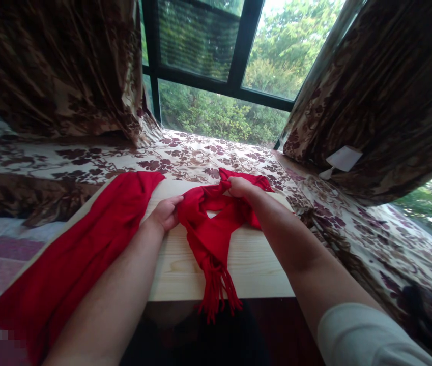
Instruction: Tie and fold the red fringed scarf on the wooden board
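A red fringed scarf [216, 236] lies bunched on a pale wooden table [177, 269], its tassels hanging over the front edge. My left hand [167, 212] pinches the scarf's left side between thumb and fingers. At the far side of the scarf, my right hand [239, 186] grips a fold of it, fingers closed. A small gap in the folds shows the wood beneath. To the left of my left arm lies another long stretch of red cloth [97, 239], draped along the table and down past its left edge. Whether it joins the scarf I cannot tell.
Behind the table runs a ledge with a flowered cover [196, 152], below a dark-framed window [219, 89]. Heavy patterned curtains [97, 76] hang at both sides. A small white lamp [343, 158] stands on the right. Pink and white tiles [5, 254] show at left.
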`<action>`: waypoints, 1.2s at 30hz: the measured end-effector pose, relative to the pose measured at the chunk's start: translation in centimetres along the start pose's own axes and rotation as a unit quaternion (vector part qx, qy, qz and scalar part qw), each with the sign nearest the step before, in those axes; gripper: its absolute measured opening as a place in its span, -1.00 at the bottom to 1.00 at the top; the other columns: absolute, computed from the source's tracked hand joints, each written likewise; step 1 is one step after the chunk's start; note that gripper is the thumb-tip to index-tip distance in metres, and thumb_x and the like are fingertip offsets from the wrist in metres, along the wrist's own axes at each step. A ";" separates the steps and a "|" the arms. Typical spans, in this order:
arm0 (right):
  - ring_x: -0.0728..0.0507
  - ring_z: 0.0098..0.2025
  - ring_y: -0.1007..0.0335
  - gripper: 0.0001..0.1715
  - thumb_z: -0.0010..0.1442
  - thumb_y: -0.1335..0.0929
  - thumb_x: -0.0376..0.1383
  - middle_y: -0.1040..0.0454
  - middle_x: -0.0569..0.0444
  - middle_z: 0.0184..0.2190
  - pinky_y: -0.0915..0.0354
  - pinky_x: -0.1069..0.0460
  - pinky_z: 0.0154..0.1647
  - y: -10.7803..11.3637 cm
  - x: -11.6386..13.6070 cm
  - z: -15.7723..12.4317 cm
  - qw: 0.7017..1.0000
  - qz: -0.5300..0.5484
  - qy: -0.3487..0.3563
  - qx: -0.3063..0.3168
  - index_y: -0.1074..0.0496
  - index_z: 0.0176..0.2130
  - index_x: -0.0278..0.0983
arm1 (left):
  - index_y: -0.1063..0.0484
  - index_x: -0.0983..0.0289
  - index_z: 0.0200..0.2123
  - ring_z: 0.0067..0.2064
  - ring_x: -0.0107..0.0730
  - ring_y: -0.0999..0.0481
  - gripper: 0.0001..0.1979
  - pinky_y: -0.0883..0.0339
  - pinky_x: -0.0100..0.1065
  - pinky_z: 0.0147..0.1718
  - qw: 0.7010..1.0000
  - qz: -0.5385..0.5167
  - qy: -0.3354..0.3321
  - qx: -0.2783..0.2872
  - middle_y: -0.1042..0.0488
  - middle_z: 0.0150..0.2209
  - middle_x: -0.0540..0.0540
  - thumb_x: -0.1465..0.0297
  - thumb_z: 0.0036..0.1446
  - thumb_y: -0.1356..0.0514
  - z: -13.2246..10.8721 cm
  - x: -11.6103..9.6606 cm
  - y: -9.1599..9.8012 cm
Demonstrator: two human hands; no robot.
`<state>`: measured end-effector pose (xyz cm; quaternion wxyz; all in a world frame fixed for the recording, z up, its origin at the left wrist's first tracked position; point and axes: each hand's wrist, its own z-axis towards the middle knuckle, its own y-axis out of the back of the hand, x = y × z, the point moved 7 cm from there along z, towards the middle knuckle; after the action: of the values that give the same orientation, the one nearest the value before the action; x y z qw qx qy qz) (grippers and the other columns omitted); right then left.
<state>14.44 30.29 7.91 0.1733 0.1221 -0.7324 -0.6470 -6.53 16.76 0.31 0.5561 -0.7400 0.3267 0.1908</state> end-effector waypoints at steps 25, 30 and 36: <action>-0.16 -0.22 -0.47 -0.56 0.12 -0.29 -0.41 -0.61 0.01 -0.20 -0.27 0.04 -0.22 9.6 -3.8 0.9 0.969 0.027 -0.089 -0.229 -0.55 -0.04 -0.22 | -0.47 0.49 0.05 -0.18 -0.19 -0.66 -0.67 -0.55 -0.26 -0.11 0.986 0.063 0.006 0.151 -0.62 -0.10 0.35 0.50 0.25 -0.13 -1.5 0.0 -2.1; -0.17 -0.17 -0.46 -0.59 0.14 -0.26 -0.38 -0.61 -0.03 -0.16 -0.29 0.05 -0.19 10.2 -4.0 0.9 0.954 0.073 -0.116 -0.268 -0.56 -0.07 -0.27 | -0.49 0.49 0.02 -0.15 -0.15 -0.66 -0.66 -0.54 -0.26 -0.11 0.982 0.085 0.004 0.169 -0.61 -0.06 0.38 0.50 0.19 -0.20 -1.8 0.1 -2.3; -0.26 -0.06 -0.47 -0.56 0.32 -0.18 -0.21 -0.55 -0.16 -0.01 -0.33 -0.08 -0.06 9.8 -2.7 0.8 0.954 0.032 -0.143 -0.263 -0.54 -0.02 -0.24 | -0.52 0.52 -0.03 -0.21 -0.12 -0.67 -0.66 -0.55 -0.27 -0.16 0.975 0.123 0.006 0.183 -0.63 -0.14 0.39 0.56 0.09 -0.26 -2.2 0.1 -2.4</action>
<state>17.06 33.40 17.30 0.1136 -0.0451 -0.5571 -0.8214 -4.97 15.07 2.54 0.6527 -0.5807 0.4477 0.1906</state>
